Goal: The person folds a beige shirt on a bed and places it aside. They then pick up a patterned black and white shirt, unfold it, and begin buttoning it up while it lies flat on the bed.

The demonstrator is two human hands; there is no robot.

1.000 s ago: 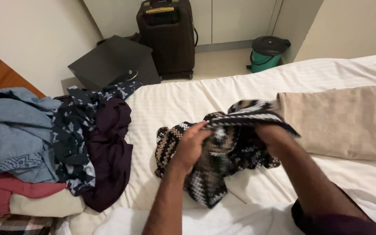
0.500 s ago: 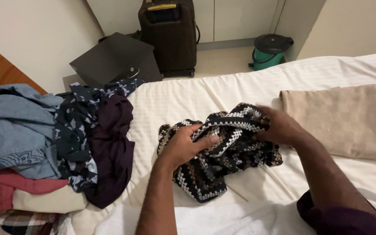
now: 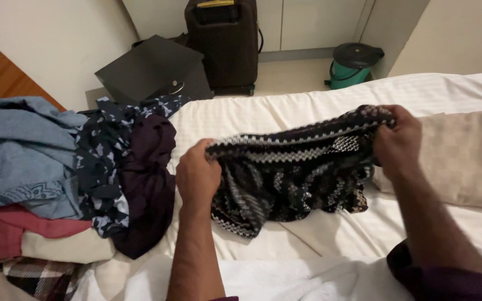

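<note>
Two hands closed on one black-and-white crocheted garment [image 3: 297, 173], stretched flat between them above the white bedsheet [image 3: 241, 120]. Left hand [image 3: 197, 177] clenched on the garment's left end, knuckles up, fingers wrapped tight around a bunched corner. Right hand [image 3: 398, 142] pinching the far right corner, thumb over fingers, fully shut on the knit. Top edge of the garment pulled taut from left to right, slightly higher on the right; lower part hanging loose and resting on the sheet near the middle of the bed.

Just right of the garment, touching its edge under the right hand: a folded beige patterned cloth [image 3: 461, 159], lying flat. Left of the left hand: a heap of clothes — dark purple garment [image 3: 149, 184] nearest, navy printed fabric [image 3: 104, 161] beside it, light blue garments [image 3: 20, 156] further left, a red piece [image 3: 1, 231] and a cream piece [image 3: 65, 248] below, plaid fabric [image 3: 40, 276] at the near left corner.

On the far floor: a dark upright suitcase [image 3: 223, 44] with a yellow strip on top, a flat black box [image 3: 152, 69] with a small round metal fitting, leaning just left of it, and a green bucket with a black lid [image 3: 352, 66] to the right, well apart from the bed.
</note>
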